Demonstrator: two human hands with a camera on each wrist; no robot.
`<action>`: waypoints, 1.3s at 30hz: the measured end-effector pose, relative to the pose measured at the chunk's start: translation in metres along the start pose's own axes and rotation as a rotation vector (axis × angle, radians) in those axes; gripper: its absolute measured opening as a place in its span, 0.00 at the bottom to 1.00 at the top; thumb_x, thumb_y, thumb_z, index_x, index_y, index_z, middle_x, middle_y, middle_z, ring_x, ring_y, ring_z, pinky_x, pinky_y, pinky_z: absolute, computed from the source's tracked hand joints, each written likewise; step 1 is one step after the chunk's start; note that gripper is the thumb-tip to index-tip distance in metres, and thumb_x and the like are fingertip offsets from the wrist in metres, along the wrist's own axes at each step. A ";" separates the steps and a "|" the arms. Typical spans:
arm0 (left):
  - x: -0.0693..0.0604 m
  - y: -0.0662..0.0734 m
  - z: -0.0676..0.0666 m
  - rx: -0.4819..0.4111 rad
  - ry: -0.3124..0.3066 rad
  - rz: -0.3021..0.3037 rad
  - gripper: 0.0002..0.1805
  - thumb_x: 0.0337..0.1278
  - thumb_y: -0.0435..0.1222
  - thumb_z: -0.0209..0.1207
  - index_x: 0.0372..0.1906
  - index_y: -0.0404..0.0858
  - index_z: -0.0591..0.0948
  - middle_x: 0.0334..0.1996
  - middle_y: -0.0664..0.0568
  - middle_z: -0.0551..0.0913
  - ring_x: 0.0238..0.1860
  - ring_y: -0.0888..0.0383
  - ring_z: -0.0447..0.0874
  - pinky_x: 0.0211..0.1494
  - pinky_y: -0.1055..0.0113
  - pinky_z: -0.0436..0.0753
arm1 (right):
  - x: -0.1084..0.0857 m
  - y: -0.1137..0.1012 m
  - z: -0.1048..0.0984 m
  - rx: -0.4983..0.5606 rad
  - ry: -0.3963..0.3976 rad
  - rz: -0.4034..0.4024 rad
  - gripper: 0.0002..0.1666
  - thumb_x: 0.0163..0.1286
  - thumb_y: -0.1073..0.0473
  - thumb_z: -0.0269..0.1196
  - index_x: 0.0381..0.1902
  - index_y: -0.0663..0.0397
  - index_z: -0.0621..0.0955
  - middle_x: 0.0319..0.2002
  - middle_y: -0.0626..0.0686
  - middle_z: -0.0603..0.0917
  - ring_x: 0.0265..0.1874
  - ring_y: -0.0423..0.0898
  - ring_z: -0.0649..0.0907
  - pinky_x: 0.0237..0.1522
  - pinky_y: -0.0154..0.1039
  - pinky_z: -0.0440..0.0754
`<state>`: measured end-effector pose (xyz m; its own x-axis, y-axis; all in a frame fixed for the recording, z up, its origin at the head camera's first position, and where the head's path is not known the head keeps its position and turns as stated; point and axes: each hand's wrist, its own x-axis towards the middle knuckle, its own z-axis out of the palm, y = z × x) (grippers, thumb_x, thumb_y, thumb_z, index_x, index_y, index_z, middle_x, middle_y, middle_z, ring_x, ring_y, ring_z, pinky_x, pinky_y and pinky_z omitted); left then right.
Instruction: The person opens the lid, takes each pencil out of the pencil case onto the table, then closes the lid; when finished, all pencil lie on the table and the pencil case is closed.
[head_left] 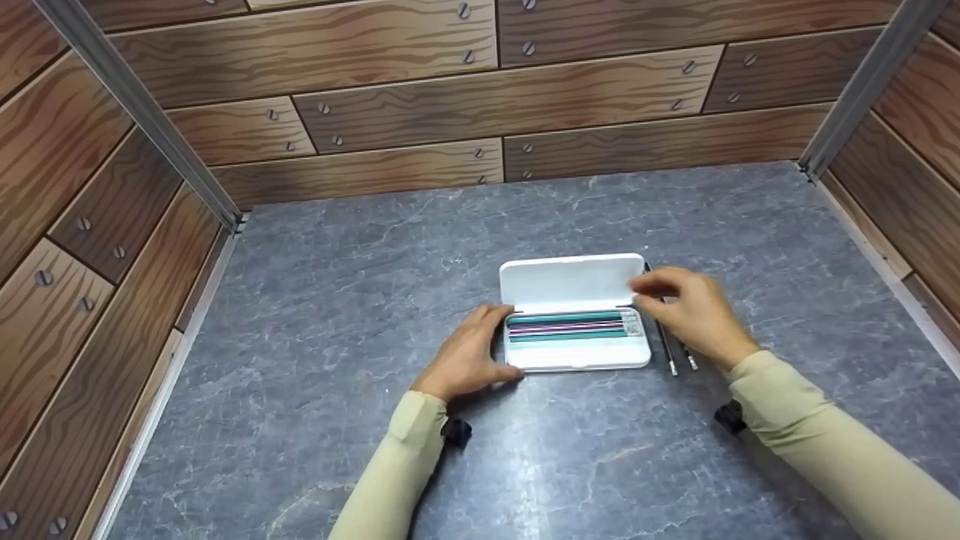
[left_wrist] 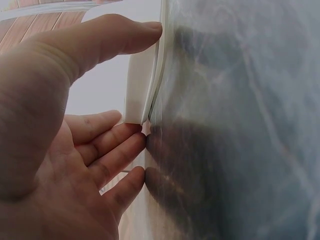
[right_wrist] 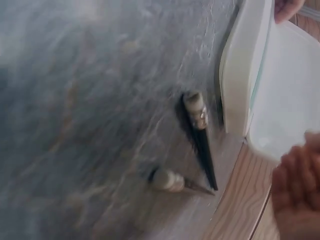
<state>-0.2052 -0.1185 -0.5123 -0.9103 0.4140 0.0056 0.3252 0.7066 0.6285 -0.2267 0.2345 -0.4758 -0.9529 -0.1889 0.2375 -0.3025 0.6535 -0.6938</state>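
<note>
A white pencil case (head_left: 570, 355) lies with its lid (head_left: 570, 281) folded back. Several teal, dark and purple pencils (head_left: 566, 330) lie inside, their eraser ends to the right. My left hand (head_left: 463, 358) grips the case's left end, thumb at the front edge and fingers at the side; the left wrist view shows this thumb and the case wall (left_wrist: 140, 85). Above the lid's right edge hovers my right hand (head_left: 697, 311), fingers loosely bent, with nothing visible in them. Two dark pencils (right_wrist: 202, 142) (right_wrist: 172, 181) lie right of the case, partly under that hand.
The grey marbled tabletop (head_left: 360, 285) surrounds the case. Wood-patterned panels (head_left: 405, 97) rise behind and at both sides, with metal posts at the two back corners. A dark wrist device (head_left: 456, 431) is strapped at each sleeve cuff.
</note>
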 end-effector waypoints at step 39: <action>0.000 -0.001 0.001 -0.004 0.011 0.011 0.55 0.53 0.43 0.84 0.85 0.38 0.70 0.77 0.45 0.77 0.79 0.46 0.76 0.87 0.50 0.75 | 0.014 -0.013 0.037 -0.177 -0.336 -0.325 0.08 0.72 0.69 0.74 0.46 0.57 0.94 0.42 0.53 0.95 0.44 0.52 0.93 0.53 0.53 0.93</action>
<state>-0.2053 -0.1190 -0.5135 -0.9096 0.4151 0.0211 0.3339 0.6997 0.6317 -0.2375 0.1964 -0.4882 -0.7742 -0.6097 0.1698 -0.6038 0.6310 -0.4871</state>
